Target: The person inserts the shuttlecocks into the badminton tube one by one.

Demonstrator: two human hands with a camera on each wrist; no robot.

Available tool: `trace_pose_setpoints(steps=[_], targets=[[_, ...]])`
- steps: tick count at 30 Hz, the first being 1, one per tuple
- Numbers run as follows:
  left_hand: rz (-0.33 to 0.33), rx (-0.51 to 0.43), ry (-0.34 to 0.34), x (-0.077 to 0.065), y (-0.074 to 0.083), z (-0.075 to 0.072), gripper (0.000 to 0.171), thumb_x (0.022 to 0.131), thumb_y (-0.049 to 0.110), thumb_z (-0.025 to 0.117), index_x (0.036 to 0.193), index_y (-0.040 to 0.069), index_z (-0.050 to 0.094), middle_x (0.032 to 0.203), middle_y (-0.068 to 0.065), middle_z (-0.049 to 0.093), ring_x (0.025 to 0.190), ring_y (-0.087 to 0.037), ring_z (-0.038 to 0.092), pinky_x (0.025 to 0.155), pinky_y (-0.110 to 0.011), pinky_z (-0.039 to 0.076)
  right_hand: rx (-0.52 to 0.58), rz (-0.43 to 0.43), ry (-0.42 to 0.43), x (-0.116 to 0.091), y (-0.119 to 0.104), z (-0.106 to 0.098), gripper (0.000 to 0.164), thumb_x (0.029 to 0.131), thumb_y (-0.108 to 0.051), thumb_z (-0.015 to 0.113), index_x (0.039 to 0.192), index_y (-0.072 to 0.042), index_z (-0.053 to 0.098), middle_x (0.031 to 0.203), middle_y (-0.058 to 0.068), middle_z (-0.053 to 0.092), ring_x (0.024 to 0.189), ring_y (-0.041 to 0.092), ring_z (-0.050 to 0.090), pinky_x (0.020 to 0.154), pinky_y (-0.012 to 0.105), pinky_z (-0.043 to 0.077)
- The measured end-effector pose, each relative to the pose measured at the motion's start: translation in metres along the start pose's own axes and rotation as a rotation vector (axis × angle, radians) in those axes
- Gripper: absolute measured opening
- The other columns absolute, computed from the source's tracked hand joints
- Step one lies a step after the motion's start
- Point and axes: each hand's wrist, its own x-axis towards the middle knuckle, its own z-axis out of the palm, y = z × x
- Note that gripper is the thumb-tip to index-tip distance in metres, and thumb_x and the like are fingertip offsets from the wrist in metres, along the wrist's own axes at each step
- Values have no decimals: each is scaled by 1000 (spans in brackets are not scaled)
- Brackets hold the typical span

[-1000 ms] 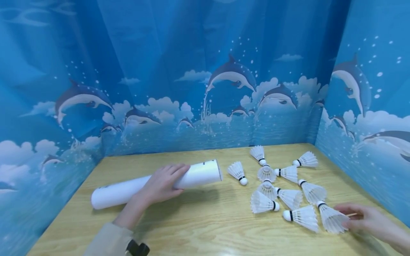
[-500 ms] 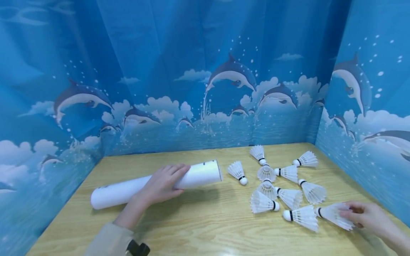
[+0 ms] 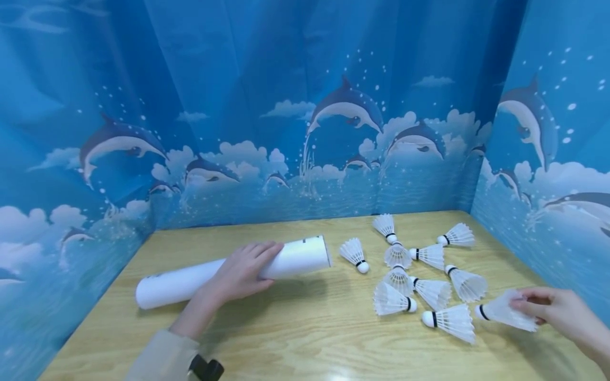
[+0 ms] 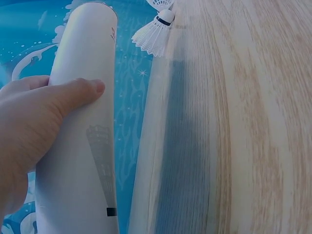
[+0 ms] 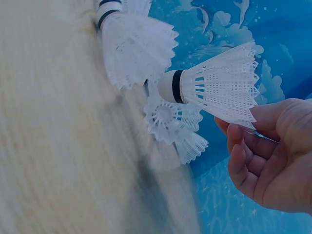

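Note:
My left hand point(image 3: 245, 271) grips a white cardboard shuttlecock tube point(image 3: 297, 257) from above, near its middle. The tube's right end is tipped up off the table. In the left wrist view the thumb lies across the tube point(image 4: 80, 146), which bears a printed grey shuttlecock shape. At the right, my right hand point(image 3: 557, 312) pinches a white shuttlecock point(image 3: 505, 310) by the rim of its skirt, its black-banded cork pointing left. The right wrist view has the held shuttlecock point(image 5: 214, 85) between thumb and forefinger, the other fingers curled beneath.
Several shuttlecocks lie loosely grouped on the wooden table point(image 3: 333, 338), the nearest shuttlecock point(image 3: 452, 323) just left of the held one. A lone shuttlecock point(image 3: 353, 255) lies beside the tube's right end. Blue dolphin-print curtains point(image 3: 267, 106) stand along the back and sides.
My right hand has taken the shuttlecock's skirt rim, lifted it and moved it a little right, turning its cork leftward. The left hand and tube have stayed in place.

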Motion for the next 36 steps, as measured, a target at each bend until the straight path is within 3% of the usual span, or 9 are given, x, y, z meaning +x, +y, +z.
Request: trace_pose_setpoints(steps=[8,16,24,36], targets=[[7,16,10,1,-1,-6,80,70,32,80,138,10,44,129,-9,54,111,-28,53,89,-47,47,-13,-98,34,0,-31,2,49,93,-33,55,114,11,58,92,-3,61,71,3,50,59,30,48],[1,-1,1,2,0,-6,79,71,32,80,138,10,44,129,-9,53,112,-28,53,89,-48,47,38,-159,-17,7,-63,11,49,95,-33,52,120,9,55,100,2,62,78,3,53,64,31,49],[4,4,-9,2,1,-1,81,71,32,79,139,12,42,130,-8,53,112,-28,52,90,-47,46,91,-295,70,17,-92,24,39,94,-24,56,114,10,59,91,-1,63,74,2,54,61,27,49],[1,14,-10,0,0,0,80,71,33,79,139,11,42,129,-8,53,112,-27,52,91,-47,46,135,-344,42,32,-129,38,37,94,-24,54,111,8,60,101,10,62,80,4,54,67,29,50]])
